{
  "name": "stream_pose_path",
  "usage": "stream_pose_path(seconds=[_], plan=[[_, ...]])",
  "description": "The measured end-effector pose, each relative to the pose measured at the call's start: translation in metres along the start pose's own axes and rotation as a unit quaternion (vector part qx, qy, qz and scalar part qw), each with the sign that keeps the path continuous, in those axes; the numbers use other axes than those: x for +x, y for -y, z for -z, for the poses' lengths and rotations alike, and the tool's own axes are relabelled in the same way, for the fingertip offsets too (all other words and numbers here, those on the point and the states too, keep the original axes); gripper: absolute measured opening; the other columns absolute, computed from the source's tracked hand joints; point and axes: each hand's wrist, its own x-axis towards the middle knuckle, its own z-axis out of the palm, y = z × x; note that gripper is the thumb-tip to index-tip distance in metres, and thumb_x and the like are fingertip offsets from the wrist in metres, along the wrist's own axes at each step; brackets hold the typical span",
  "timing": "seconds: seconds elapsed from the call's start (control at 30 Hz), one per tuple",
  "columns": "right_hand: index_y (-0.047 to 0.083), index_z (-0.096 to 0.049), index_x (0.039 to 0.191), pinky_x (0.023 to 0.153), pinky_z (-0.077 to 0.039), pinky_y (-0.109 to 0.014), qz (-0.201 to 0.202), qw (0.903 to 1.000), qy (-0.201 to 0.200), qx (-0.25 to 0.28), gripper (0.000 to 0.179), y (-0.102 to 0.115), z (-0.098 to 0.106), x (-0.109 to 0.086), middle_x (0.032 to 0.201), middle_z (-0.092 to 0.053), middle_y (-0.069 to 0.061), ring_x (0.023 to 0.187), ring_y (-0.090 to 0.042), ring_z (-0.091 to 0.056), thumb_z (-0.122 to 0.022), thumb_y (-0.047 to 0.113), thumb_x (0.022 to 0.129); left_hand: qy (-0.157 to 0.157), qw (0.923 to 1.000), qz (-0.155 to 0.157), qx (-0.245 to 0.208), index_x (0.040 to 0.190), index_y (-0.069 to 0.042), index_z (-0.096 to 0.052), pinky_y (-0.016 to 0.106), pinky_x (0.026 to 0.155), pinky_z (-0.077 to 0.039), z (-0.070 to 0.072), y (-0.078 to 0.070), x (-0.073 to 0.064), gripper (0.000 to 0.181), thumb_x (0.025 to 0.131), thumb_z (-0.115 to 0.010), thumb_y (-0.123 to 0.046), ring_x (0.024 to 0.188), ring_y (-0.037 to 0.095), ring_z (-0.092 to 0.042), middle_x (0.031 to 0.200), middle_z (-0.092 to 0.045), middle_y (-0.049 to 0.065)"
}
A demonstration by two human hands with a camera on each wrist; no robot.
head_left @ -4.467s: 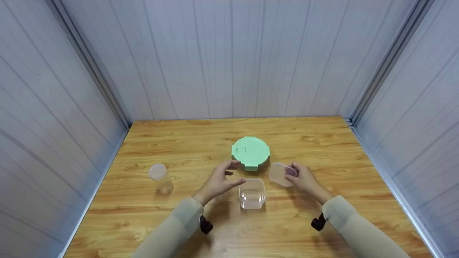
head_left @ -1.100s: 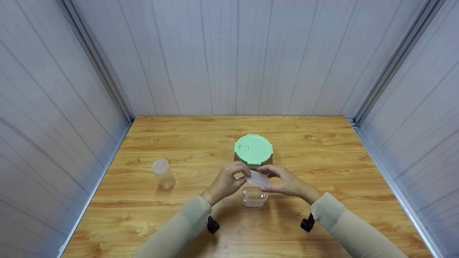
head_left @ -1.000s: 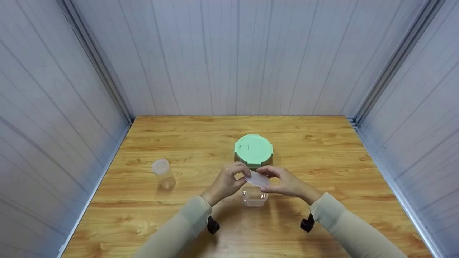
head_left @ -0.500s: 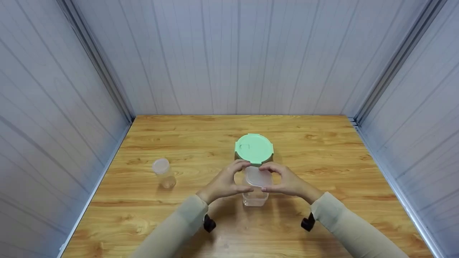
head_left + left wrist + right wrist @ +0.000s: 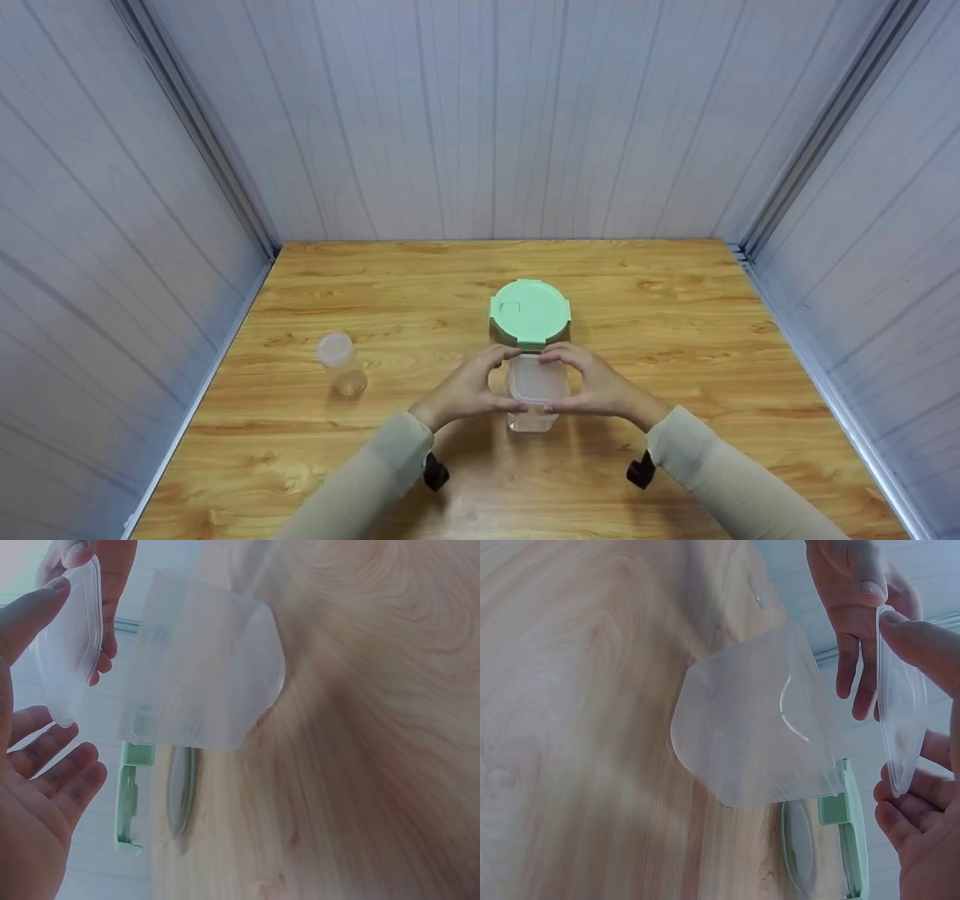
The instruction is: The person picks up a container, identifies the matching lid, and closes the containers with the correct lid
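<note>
A translucent, rounded-square lid [image 5: 538, 381] is held above a clear open plastic container [image 5: 531, 422]. My left hand [image 5: 471, 386] holds the lid's left side, the thumb at the near edge and the fingertips toward the far edge. My right hand [image 5: 604, 384] grips the opposite side in the same way. In the wrist views a gap shows between the lid [image 5: 71, 637] and the container [image 5: 757, 720], which stands upright on the table. From the head view, the lid hides the container's far part.
A round food box with a mint-green clip lid [image 5: 530, 311] stands just behind the hands. To the left is a clear jar with a whitish cap [image 5: 343, 365]. Panel walls [image 5: 465, 120] enclose the wooden table [image 5: 375, 300] at the back and sides.
The right hand has brought the lid from the right to over the container, and the left hand has joined it. In the last second the lid has turned from tilted to flatter.
</note>
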Motion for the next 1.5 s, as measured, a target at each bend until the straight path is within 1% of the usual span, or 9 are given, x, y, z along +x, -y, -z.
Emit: stream_pose_path(seconds=[0.17,0.33,0.57,0.83,1.07,1.27,1.5], plan=[[0.005,-0.067,0.137,0.111,-0.052,-0.067,-0.006,0.9999,0.009,0.0,0.068,0.0,-0.004,-0.002,0.143,-0.065,-0.016,0.133,-0.041,-0.062,-0.098,0.03,0.081,0.014,0.9994,0.028,-0.01,0.155,-0.006,-0.054,0.056,0.121,-0.047,-0.002,0.003,-0.003,0.086,0.085,-0.095,-0.036,0.145,0.032,-0.056,0.155,-0.06,0.01],[0.004,-0.067,0.137,0.11,-0.053,-0.065,-0.006,0.9997,0.015,-0.017,0.071,-0.001,-0.008,-0.003,0.143,-0.064,-0.015,0.133,-0.039,-0.062,-0.099,0.031,0.08,0.022,0.9988,0.04,-0.015,0.158,-0.005,-0.051,0.058,0.123,-0.045,-0.005,0.005,-0.006,0.092,0.084,-0.096,-0.037,0.147,0.035,-0.054,0.157,-0.058,0.009],[0.003,-0.066,0.136,0.11,-0.053,-0.065,-0.002,0.9992,0.016,-0.036,0.073,-0.004,-0.015,-0.007,0.143,-0.064,-0.017,0.133,-0.04,-0.061,-0.101,0.029,0.077,0.024,0.9988,0.039,-0.017,0.158,-0.002,-0.05,0.058,0.123,-0.044,-0.011,0.009,-0.009,0.094,0.084,-0.097,-0.035,0.147,0.034,-0.053,0.156,-0.058,0.008],[0.003,-0.065,0.137,0.114,-0.05,-0.066,-0.027,0.9986,0.025,-0.039,0.074,-0.004,-0.019,-0.008,0.147,-0.061,-0.018,0.138,-0.041,-0.058,-0.1,0.027,0.077,0.021,0.9991,0.035,-0.013,0.157,0.0,-0.05,0.056,0.122,-0.046,-0.014,0.013,-0.01,0.093,0.083,-0.097,-0.032,0.146,0.03,-0.054,0.155,-0.057,0.008],[0.003,-0.065,0.137,0.113,-0.051,-0.065,-0.026,0.9984,0.022,-0.046,0.074,-0.005,-0.022,-0.007,0.147,-0.061,-0.018,0.138,-0.041,-0.059,-0.1,0.028,0.077,0.021,0.999,0.037,-0.008,0.158,0.001,-0.05,0.055,0.122,-0.046,-0.016,0.015,-0.01,0.093,0.084,-0.097,-0.031,0.146,0.03,-0.054,0.156,-0.057,0.008],[0.003,-0.065,0.137,0.114,-0.05,-0.066,-0.032,0.9984,0.024,-0.039,0.074,-0.005,-0.023,-0.006,0.148,-0.06,-0.019,0.139,-0.042,-0.058,-0.1,0.028,0.077,0.024,0.9989,0.039,-0.011,0.158,0.0,-0.05,0.053,0.122,-0.047,-0.016,0.018,-0.01,0.093,0.083,-0.097,-0.028,0.146,0.029,-0.055,0.156,-0.056,0.009],[0.002,-0.066,0.136,0.112,-0.051,-0.065,-0.022,0.9987,0.02,-0.043,0.074,-0.005,-0.024,-0.005,0.146,-0.062,-0.018,0.136,-0.041,-0.059,-0.1,0.031,0.077,0.023,0.9988,0.039,-0.016,0.157,-0.002,-0.052,0.052,0.121,-0.048,-0.016,0.018,-0.01,0.09,0.083,-0.097,-0.026,0.144,0.028,-0.055,0.155,-0.057,0.008]])
